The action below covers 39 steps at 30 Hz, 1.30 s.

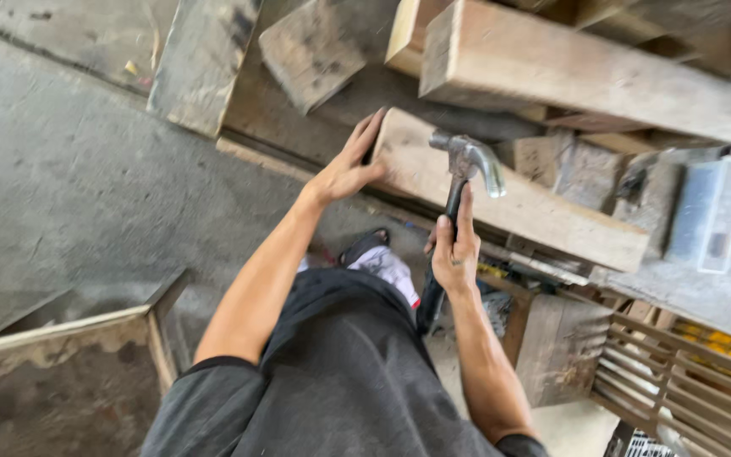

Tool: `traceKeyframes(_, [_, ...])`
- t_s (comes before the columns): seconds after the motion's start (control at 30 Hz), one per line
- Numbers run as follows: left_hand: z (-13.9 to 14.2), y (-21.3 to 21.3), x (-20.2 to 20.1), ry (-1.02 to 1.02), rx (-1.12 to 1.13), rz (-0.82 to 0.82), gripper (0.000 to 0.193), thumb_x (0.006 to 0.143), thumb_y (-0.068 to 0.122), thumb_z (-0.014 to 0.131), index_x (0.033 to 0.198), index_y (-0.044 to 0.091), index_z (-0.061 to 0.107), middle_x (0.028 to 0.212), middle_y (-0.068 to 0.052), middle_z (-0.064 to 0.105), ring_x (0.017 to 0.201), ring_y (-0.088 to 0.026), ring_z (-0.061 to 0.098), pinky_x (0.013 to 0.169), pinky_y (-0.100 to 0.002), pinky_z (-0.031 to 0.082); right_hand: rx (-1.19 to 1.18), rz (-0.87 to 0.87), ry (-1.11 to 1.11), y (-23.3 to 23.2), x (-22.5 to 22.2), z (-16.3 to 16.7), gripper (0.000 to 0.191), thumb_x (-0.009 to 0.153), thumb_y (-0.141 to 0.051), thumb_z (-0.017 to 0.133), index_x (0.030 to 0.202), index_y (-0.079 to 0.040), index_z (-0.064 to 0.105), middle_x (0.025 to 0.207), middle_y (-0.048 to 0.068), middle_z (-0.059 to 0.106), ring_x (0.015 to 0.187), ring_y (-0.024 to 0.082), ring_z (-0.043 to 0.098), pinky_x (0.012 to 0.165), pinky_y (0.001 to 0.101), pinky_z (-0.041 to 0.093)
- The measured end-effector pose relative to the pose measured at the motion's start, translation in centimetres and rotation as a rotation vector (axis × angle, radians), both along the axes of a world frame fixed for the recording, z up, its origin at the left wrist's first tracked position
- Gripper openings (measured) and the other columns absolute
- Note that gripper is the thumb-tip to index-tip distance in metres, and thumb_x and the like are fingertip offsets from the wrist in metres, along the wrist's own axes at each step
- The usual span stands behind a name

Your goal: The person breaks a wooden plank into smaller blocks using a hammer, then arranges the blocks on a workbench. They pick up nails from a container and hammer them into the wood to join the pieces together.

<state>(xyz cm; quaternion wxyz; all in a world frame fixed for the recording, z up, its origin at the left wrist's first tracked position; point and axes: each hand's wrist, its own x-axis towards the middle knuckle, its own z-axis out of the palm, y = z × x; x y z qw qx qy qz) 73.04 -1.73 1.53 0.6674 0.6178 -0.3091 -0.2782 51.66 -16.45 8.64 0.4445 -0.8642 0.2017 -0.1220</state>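
My right hand (454, 245) grips the black handle of a steel claw hammer (469, 161), whose head is raised over a long pale wooden plank (543, 216). My left hand (350, 165) presses flat against the near end of that plank, fingers spread over its edge. The plank lies slanted across a workbench, running from my left hand toward the right. My dark shirt and a shoe (365, 247) show below my arms.
Thick timber beams (568, 72) and offcuts (310, 51) are stacked beyond the plank. A clear plastic box (712, 211) sits at the right. A slatted wooden frame (678, 372) lies lower right, a board-edged panel (61, 364) lower left, on a concrete floor (69, 195).
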Motion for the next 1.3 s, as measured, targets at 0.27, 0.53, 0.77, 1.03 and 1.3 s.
traceKeyframes(0.27, [0.4,0.8,0.2,0.055,0.017,-0.035,0.115,0.082,0.038,0.081,0.168,0.003,0.013,0.175,-0.021,0.016,0.163,-0.035,0.018,0.131,-0.040,0.020,-0.052,0.031,-0.147,-2.5,-3.0,-0.5,0.063,0.114,-0.017,0.046,0.167,-0.015,0.013,0.074,0.002,0.063,0.058,0.008,0.061,0.055,0.0259,0.055])
traceKeyframes(0.53, [2.2,2.0,1.3,-0.416,0.256,-0.103,0.138,0.055,0.032,0.096,0.159,-0.004,0.013,0.160,-0.028,0.029,0.150,-0.042,0.031,0.125,-0.043,0.032,0.047,0.016,0.116,-2.4,-3.3,-1.3,0.067,0.109,-0.019,0.052,0.167,-0.019,0.017,0.070,0.004,0.061,0.058,0.012,0.061,0.056,0.0297,0.053])
traceKeyframes(0.77, [2.3,1.6,3.0,-0.587,0.236,-0.170,0.126,0.056,0.032,0.096,0.151,-0.004,0.022,0.143,-0.027,0.042,0.137,-0.045,0.043,0.116,-0.044,0.040,0.121,-0.095,0.077,-0.6,-3.1,-0.7,0.069,0.107,-0.014,0.054,0.166,-0.021,0.017,0.069,0.004,0.061,0.057,0.011,0.061,0.057,0.0291,0.054])
traceKeyframes(1.03, [0.1,1.1,4.2,-0.633,0.311,-0.312,0.137,0.049,0.042,0.098,0.151,-0.005,0.018,0.139,-0.025,0.043,0.129,-0.044,0.046,0.106,-0.065,0.032,0.584,-0.555,-0.095,8.0,-2.8,2.6,0.071,0.107,-0.011,0.051,0.169,-0.028,0.021,0.082,0.007,0.062,0.061,0.014,0.058,0.053,0.0294,0.053])
traceKeyframes(1.3, [-0.8,0.4,4.0,-0.443,-0.004,-0.348,0.117,0.057,0.030,0.097,0.145,-0.003,0.028,0.136,-0.026,0.044,0.126,-0.045,0.050,0.105,-0.049,0.046,0.387,-0.999,-0.754,18.6,0.6,9.3,0.064,0.120,-0.025,0.044,0.173,-0.033,0.010,0.084,0.008,0.060,0.059,0.014,0.058,0.054,0.0323,0.054])
